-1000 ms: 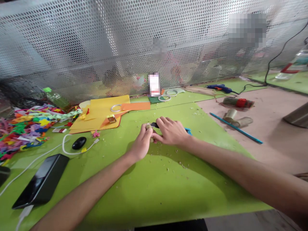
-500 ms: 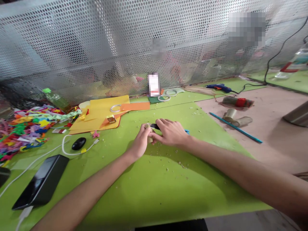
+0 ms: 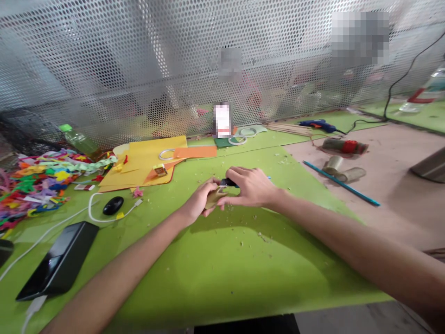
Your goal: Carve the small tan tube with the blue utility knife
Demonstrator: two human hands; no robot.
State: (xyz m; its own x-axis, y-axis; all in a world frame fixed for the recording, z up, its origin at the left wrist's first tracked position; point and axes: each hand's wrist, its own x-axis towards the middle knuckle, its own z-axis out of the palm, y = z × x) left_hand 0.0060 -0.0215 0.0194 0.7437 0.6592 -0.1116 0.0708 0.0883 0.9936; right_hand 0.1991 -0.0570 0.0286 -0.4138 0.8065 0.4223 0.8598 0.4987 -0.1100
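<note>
- Paper sheets (image 3: pixel 148 155): on the desk (image 3: pixel 194 278).
- Behind the sheets: perforated partition (image 3: pixel 104 69).
- Left of them: bottle (image 3: pixel 79 141).
- Before them: computer mouse (image 3: pixel 113 205).
- Right of them: glue gun (image 3: pixel 320 125).
- Right and before them: knife (image 3: pixel 228 183).

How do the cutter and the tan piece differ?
Colour: the cutter shows black with a shiny tip; the tan piece is dull and pale.
Hold: the right hand holds the cutter; the left hand grips the tan piece.
Place: in the picture, the cutter sits higher, the tan piece lower.
Shared: both are partly hidden by fingers.
</note>
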